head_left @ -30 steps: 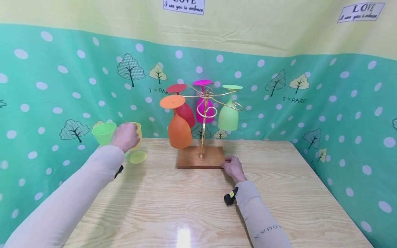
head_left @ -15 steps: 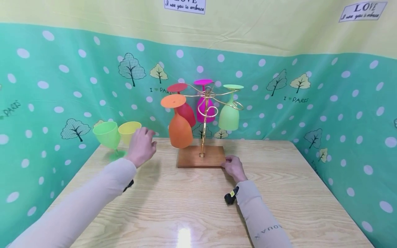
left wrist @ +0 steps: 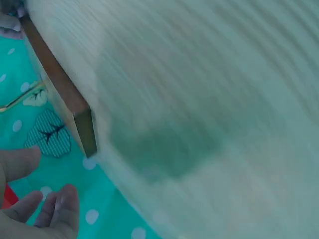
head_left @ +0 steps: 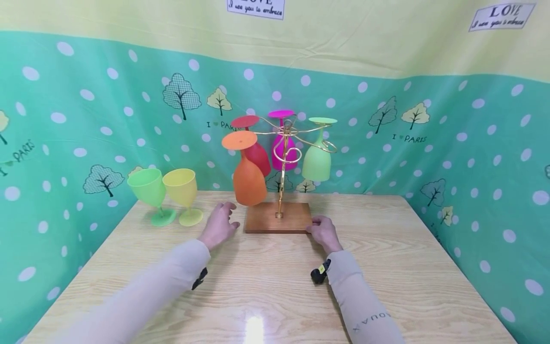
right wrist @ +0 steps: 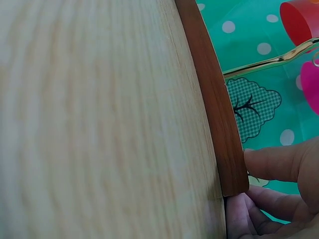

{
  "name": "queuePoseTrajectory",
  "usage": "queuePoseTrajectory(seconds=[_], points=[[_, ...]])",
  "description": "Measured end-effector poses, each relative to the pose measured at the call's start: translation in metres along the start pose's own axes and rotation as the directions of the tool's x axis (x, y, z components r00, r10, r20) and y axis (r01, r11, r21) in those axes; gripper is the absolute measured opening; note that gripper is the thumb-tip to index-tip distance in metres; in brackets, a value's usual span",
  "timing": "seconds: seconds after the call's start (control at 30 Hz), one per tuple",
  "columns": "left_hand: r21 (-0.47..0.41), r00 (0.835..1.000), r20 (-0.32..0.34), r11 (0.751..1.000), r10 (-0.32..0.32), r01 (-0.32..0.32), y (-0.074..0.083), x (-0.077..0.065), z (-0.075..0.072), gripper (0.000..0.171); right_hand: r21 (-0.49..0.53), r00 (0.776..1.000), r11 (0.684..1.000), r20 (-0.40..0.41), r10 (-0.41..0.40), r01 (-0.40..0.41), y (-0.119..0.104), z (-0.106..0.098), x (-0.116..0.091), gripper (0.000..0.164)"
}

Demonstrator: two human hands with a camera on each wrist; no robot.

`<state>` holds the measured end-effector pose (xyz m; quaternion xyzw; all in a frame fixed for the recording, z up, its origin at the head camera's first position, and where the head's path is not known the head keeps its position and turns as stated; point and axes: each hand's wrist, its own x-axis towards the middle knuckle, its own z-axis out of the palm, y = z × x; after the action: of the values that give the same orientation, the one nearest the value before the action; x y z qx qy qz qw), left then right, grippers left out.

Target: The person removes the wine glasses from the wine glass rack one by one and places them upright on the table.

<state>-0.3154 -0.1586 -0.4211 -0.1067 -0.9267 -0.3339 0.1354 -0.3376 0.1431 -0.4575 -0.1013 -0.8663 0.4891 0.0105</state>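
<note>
A stemware rack [head_left: 278, 220] with a brown wooden base and gold wire arms stands mid-table. Upside down in its arms hang an orange goblet [head_left: 249, 181], a red goblet [head_left: 259, 157], a magenta goblet [head_left: 281, 160] and a pale green goblet [head_left: 317, 162]. My right hand [head_left: 324, 232] grips the base's right front corner; in the right wrist view the thumb [right wrist: 271, 163] lies against its upper side, fingers at its end. Just left of the base, apart from it, my left hand [head_left: 220, 224] holds nothing, thumb and fingers spread. The left wrist view shows the base [left wrist: 60, 82] near these fingers.
At the table's back left, a green goblet [head_left: 148, 188] and a yellow goblet [head_left: 181, 188] stand upright side by side. A patterned teal and yellow curtain [head_left: 361, 119] hangs behind and at both sides of the wooden table [head_left: 275, 286].
My left hand has let go of the yellow goblet, which stays upright beside the green one, and has moved right and down towards the rack's base. The right hand keeps its grip there.
</note>
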Motion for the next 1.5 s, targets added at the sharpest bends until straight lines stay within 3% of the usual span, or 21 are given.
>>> queuePoseTrajectory(seconds=[0.13,0.33,0.5,0.8,1.07,1.27,1.4,1.5], points=[[-0.163,0.990,0.071,0.978,-0.118,0.128,0.001,0.000,0.011,0.047,0.007,1.000,1.000,0.000,-0.002,0.002,0.001,0.001,0.000,0.042],[-0.326,0.953,0.148,0.897,-0.263,0.298,-0.002,0.002,0.022,0.047,0.009,1.000,1.000,0.009,0.001,-0.001,0.000,0.001,-0.001,0.043],[-0.405,0.929,0.156,0.836,-0.336,0.370,-0.006,0.006,0.028,0.046,0.005,1.000,1.000,0.010,0.001,-0.001,0.001,0.001,-0.002,0.043],[-0.446,0.904,0.162,0.788,-0.395,0.424,-0.012,0.008,0.040,0.044,0.007,1.000,1.000,0.019,0.021,-0.021,0.003,0.002,-0.002,0.042],[-0.469,0.908,0.179,0.779,-0.378,0.417,-0.012,0.010,0.044,0.040,0.003,0.999,1.000,0.011,0.031,-0.031,0.001,-0.001,-0.003,0.040],[-0.408,0.919,0.163,0.824,-0.359,0.394,-0.014,0.013,0.045,0.034,-0.005,0.997,0.999,0.061,0.049,-0.049,-0.003,-0.006,0.000,0.042],[-0.377,0.911,0.174,0.829,-0.374,0.412,-0.014,0.015,0.045,0.032,-0.026,0.994,0.999,0.107,0.029,-0.026,-0.008,-0.021,0.004,0.043],[-0.373,0.901,0.192,0.821,-0.388,0.433,-0.012,0.017,0.045,0.032,-0.035,0.994,0.999,0.104,-0.025,0.029,-0.020,-0.043,0.009,0.041]])
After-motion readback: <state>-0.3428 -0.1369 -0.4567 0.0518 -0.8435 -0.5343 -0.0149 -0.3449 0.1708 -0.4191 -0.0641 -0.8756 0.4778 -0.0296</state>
